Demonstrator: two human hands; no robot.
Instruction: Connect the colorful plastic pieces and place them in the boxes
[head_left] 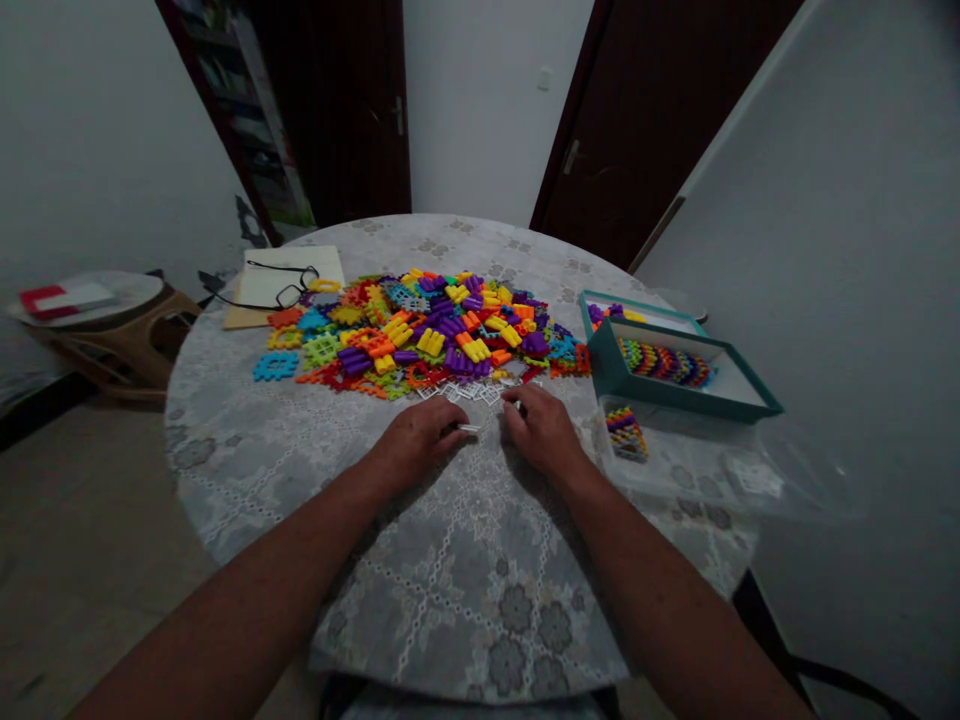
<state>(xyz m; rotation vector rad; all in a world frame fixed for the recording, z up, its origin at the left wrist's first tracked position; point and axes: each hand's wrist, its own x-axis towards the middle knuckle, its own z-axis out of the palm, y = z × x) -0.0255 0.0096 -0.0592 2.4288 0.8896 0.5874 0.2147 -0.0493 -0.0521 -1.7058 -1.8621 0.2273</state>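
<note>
My left hand [426,437] is closed in a pinch on a small white plastic piece [469,428], which sticks out past the fingertips. A short way to the right, my right hand [544,430] has thumb and fingers pinched together; a bit of something pale shows at the tips, too small to name. Just beyond both hands lie several white square frame pieces [480,391] on the tablecloth. Behind them spreads a large heap of colourful plastic building pieces [450,330], with purple and yellow tube blocks on top and flat notched ones around.
At the right stand a teal box [675,392] with rows of coloured pieces and a clear plastic container [660,475] holding a small stack. Glasses [289,293] and papers [300,270] lie back left. A patterned cloth covers the round table [450,590]; a stool [127,330] stands left.
</note>
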